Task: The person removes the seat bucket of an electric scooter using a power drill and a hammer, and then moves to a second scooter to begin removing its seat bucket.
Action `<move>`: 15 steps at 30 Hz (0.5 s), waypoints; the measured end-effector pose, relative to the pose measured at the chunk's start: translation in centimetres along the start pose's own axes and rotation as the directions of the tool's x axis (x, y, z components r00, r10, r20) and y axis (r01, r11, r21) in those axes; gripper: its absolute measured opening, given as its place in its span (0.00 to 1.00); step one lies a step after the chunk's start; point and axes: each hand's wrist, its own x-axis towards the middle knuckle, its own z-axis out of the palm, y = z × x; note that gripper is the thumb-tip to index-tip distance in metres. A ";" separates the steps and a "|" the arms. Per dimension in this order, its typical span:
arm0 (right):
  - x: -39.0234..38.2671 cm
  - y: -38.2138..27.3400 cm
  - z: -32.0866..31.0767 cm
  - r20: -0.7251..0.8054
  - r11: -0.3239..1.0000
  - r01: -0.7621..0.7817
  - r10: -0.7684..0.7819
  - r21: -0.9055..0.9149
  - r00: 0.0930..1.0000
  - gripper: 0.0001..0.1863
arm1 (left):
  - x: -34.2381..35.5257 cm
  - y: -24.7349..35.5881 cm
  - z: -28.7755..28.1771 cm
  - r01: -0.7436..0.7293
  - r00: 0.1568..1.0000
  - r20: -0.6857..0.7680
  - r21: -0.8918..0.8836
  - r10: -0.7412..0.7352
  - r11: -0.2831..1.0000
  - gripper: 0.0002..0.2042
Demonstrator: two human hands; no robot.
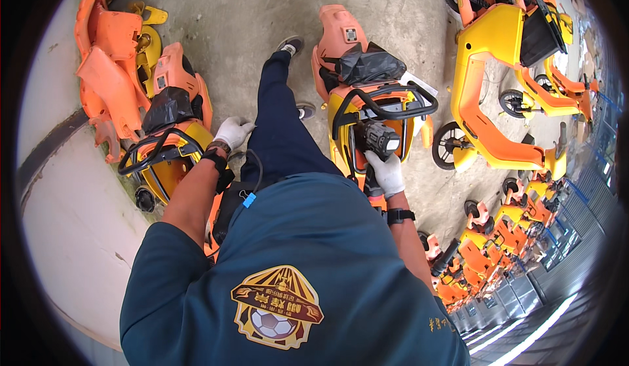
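My right hand [388, 173], in a white glove, is closed around the handle of a dark grey cordless drill [379, 136]. The drill sits over the basket opening of an orange and yellow scooter [341, 133], inside its black tubular rack [393, 112]. My left hand [232, 133], also gloved in white, is beside my left thigh with its fingers drawn together. Whatever may be between those fingertips is too small to make out. Just left of that hand stands another orange and yellow scooter [190, 132] with a black rack and a black-covered seat [169, 108].
Orange plastic body panels [114, 94] are piled at the far left by a white wall [78, 202]. A larger yellow and orange scooter [481, 97] stands at the right. Rows of similar scooters [485, 254] fill the lower right. Concrete floor [242, 12] lies between them.
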 end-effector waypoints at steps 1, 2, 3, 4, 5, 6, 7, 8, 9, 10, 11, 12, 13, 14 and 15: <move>0.0 0.1 0.0 -0.010 1.000 -0.004 0.004 -0.013 1.000 0.15 | 0.0 0.4 -0.1 -0.008 1.000 0.007 -0.017 0.008 1.000 0.20; -0.1 0.2 0.0 -0.011 1.000 -0.007 0.007 -0.016 1.000 0.15 | 0.0 0.6 -0.1 -0.007 1.000 0.010 -0.019 0.007 1.000 0.20; -0.2 0.0 0.1 -0.023 0.999 -0.007 0.006 -0.036 1.000 0.15 | 0.0 0.8 -0.2 -0.021 1.000 0.000 -0.031 0.021 0.999 0.20; -0.3 -0.1 0.2 -0.035 0.998 -0.008 0.006 -0.057 0.999 0.15 | 0.0 1.0 -0.3 -0.035 0.999 -0.010 -0.043 0.034 0.998 0.19; -0.3 0.0 0.3 -0.032 0.998 -0.011 0.009 -0.059 0.999 0.15 | -0.1 1.2 -0.5 -0.031 1.000 -0.009 -0.045 0.030 0.999 0.19; -0.2 0.2 0.2 -0.030 0.998 -0.019 0.018 -0.054 0.999 0.15 | -0.3 1.8 -0.9 -0.026 0.999 -0.021 -0.038 0.026 0.999 0.19; -0.1 0.3 0.1 -0.027 0.998 -0.028 0.027 -0.050 0.999 0.15 | -0.4 2.0 -1.1 -0.022 0.999 -0.033 -0.031 0.021 0.999 0.19; -0.1 0.5 0.1 -0.025 0.998 -0.030 0.029 -0.053 0.999 0.15 | 0.0 1.3 -0.8 -0.031 0.999 -0.045 -0.067 0.028 0.997 0.19; -0.2 0.5 0.3 -0.038 0.999 -0.031 0.030 -0.028 0.999 0.15 | 0.0 1.2 -0.9 -0.029 0.999 -0.044 -0.069 0.026 0.997 0.19; -0.2 0.5 0.3 -0.052 0.999 -0.032 0.032 -0.004 0.998 0.15 | 0.1 1.1 -1.0 -0.030 0.999 -0.044 -0.060 0.028 0.998 0.19; -0.2 0.5 0.3 -0.050 0.999 -0.033 0.033 -0.006 0.998 0.15 | 0.1 1.1 -1.0 -0.032 0.999 -0.044 -0.050 0.029 0.998 0.19; -0.2 0.2 0.3 -0.050 0.999 -0.042 0.041 -0.009 0.998 0.15 | 0.2 0.7 -0.9 -0.029 0.999 -0.044 -0.053 0.027 0.998 0.19; -0.3 0.0 0.4 -0.049 0.999 -0.051 0.050 -0.013 0.998 0.15 | 0.3 0.2 -0.8 -0.033 0.998 -0.052 -0.065 0.029 0.997 0.19; -0.2 -0.3 0.6 -0.047 0.999 -0.051 0.050 -0.015 0.998 0.15 | 0.3 -0.3 -0.7 -0.036 0.998 -0.061 -0.078 0.032 0.996 0.19; -0.2 -0.5 0.9 -0.031 1.000 -0.001 0.000 -0.022 1.000 0.15 | 0.3 -0.4 -0.6 -0.036 0.998 -0.060 -0.079 0.031 0.996 0.19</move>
